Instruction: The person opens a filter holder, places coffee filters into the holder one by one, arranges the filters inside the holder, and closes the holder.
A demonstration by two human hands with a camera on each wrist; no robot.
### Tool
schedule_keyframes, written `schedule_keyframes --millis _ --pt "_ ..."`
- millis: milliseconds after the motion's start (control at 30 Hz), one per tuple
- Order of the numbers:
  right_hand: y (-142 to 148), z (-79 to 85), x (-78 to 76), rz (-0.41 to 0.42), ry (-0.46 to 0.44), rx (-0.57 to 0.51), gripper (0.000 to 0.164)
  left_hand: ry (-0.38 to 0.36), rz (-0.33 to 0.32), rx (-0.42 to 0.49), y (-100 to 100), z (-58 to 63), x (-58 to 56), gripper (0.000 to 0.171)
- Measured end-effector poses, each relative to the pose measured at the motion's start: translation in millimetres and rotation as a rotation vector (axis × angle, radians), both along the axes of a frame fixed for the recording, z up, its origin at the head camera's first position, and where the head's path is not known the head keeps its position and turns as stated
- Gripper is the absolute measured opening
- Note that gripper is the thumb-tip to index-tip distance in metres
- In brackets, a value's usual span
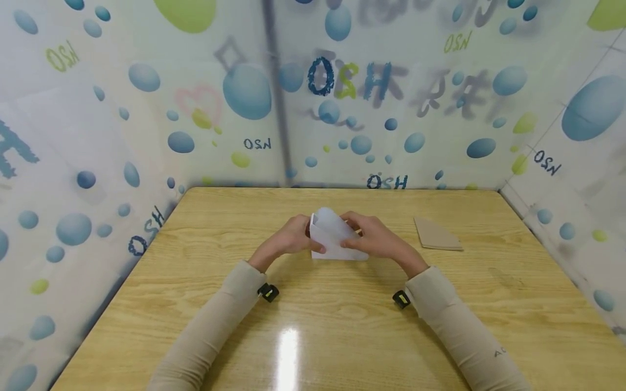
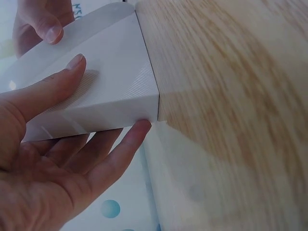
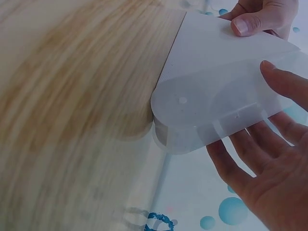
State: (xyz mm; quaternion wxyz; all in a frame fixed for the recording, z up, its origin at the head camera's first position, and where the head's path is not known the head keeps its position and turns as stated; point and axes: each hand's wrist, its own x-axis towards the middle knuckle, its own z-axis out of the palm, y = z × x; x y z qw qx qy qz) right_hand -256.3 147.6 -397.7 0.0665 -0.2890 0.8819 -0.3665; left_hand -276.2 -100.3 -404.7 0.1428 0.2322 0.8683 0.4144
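Observation:
A white box-like case with a frosted, see-through plastic part stands on its edge at the middle of the table. My left hand grips its left end, thumb on the near face and fingers behind. From the other side, my right hand holds it the same way. In the left wrist view the white face shows fine ribbed patches and a square corner at the table. The right wrist view shows the frosted plastic part, rounded at its end, under my right thumb.
A tan, fan-shaped piece of cardboard lies on the wooden table to the right of my right hand. A patterned curtain with blue and green dots hangs behind the table and along both sides.

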Motion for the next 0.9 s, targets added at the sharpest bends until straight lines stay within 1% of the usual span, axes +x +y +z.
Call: schedule_keyframes --millis 300,533,733,900 --pt "3.7 5.5 0.2 -0.018 -0.044 -0.005 0.053 0.007 -0.002 0.006 0.2 2.1 1.7 0.039" --pt "5.9 8.6 0.5 -0.006 -0.035 -0.01 0.054 0.008 0.0 0.001 -0.6 3.2 2.9 0.038" --pt "8.0 8.5 -1.1 0.0 -0.029 -0.015 0.053 0.003 0.016 -0.02 0.3 2.0 2.1 0.038" --pt "9.0 10.1 -0.7 -0.011 -0.049 -0.011 0.055 -0.002 0.021 -0.026 0.4 0.5 0.4 0.038"
